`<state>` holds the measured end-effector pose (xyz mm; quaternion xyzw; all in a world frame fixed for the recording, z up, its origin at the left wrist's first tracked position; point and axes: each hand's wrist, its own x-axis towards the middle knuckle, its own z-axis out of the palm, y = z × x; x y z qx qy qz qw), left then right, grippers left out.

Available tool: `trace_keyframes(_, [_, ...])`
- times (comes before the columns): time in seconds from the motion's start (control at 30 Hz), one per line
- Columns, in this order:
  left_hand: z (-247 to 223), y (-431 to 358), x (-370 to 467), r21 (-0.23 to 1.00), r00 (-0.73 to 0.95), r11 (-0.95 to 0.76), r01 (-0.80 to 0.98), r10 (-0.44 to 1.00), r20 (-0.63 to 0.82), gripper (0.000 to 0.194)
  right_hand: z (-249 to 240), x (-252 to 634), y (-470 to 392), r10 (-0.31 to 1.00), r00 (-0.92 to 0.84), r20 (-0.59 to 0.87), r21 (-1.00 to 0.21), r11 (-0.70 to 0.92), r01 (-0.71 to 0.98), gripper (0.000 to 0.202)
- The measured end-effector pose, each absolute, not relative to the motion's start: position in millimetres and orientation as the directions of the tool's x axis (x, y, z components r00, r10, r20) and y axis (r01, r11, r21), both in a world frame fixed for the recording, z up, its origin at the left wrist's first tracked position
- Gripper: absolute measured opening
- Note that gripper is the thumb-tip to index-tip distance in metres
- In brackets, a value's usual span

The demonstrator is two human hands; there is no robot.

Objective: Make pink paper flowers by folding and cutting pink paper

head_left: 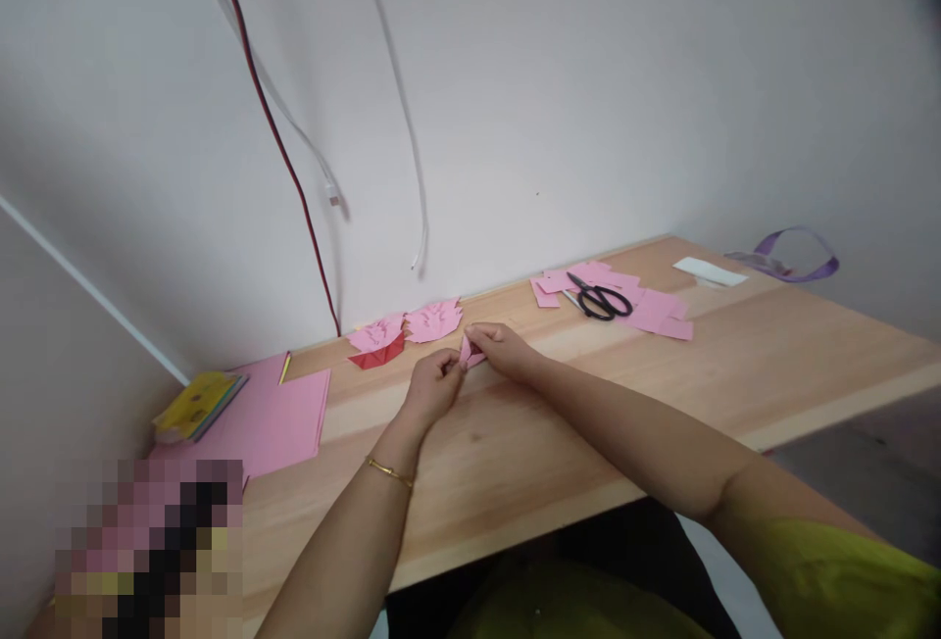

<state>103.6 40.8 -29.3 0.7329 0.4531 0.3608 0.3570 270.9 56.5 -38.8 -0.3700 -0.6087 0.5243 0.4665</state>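
Both my hands meet over the middle of the wooden table (515, 463), pinching a small folded piece of pink paper (466, 351). My left hand (432, 386) grips its left and lower side, fingers closed. From the right, my right hand (500, 347) holds the upper edge between thumb and fingers. Part of the paper is hidden by the fingers. Just beyond my left hand, pink cut-paper shapes with jagged edges (433, 321) lie near the wall, and a red folded paper piece (378, 355) rests in front of them.
Black-handled scissors (604, 304) lie on several pink paper pieces (662, 312) at the back right. A white strip (710, 272) and a purple strap (798, 271) are farther right. Left are pink sheets (283, 423) and a yellow packet (192, 406). Cables (294, 178) hang along the wall.
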Motion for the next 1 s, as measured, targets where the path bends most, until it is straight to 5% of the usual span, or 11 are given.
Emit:
trace_keyframes(0.13, [-38.9, 46.0, 103.6, 0.968, 0.224, -0.152, 0.198, 0.969, 0.107, 0.020, -37.7, 272.4, 60.1, 0.972, -0.167, 0.164, -0.986, 0.155, -0.067, 0.050])
trace_keyframes(0.3, [-41.1, 49.0, 105.9, 0.996, 0.209, -0.044, -0.074, 0.976, 0.059, 0.025, -41.3, 270.6, 57.7, 0.908, -0.317, 0.275, -0.951, 0.306, 0.051, 0.029])
trace_keyframes(0.6, [-40.9, 46.7, 107.5, 0.997, 0.218, -0.080, 0.024, 0.973, 0.073, 0.028, -47.0, 273.1, 59.9, 0.904, -0.304, 0.302, -0.892, 0.380, 0.245, 0.029])
trace_keyframes(0.87, [-46.1, 51.8, 109.2, 0.976, 0.077, 0.007, -0.216, 0.997, 0.009, 0.031, -52.5, 263.4, 62.8, 0.951, -0.232, 0.204, -0.976, 0.217, 0.034, 0.048])
trace_keyframes(1.0, [-46.1, 54.1, 106.8, 0.947, 0.087, 0.040, -0.319, 0.996, -0.013, 0.034, -52.8, 256.9, 67.9, 0.947, -0.263, 0.183, -0.972, 0.214, 0.095, 0.046])
